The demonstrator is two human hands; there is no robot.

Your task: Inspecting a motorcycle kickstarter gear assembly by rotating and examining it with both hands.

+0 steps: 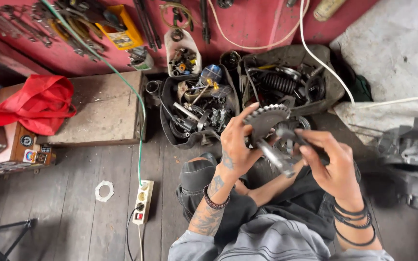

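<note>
My left hand [235, 145] grips a grey toothed gear [265, 117] with a steel shaft [276, 157] that points down toward my lap. My right hand [332, 162] closes on a dark metal part [286, 133] set against the gear and shaft, its fingers curled around it. Both hands hover above my knees, over the wooden floor, in front of two black bins of parts. Black bands circle both wrists.
A black bin of engine parts [197, 108] and another bin with springs [286, 79] sit ahead. A power strip [142, 202] and a white ring gasket [104, 190] lie on the floor left. A red bag [35, 104] rests on a wooden box. An engine casing [414, 159] is at right.
</note>
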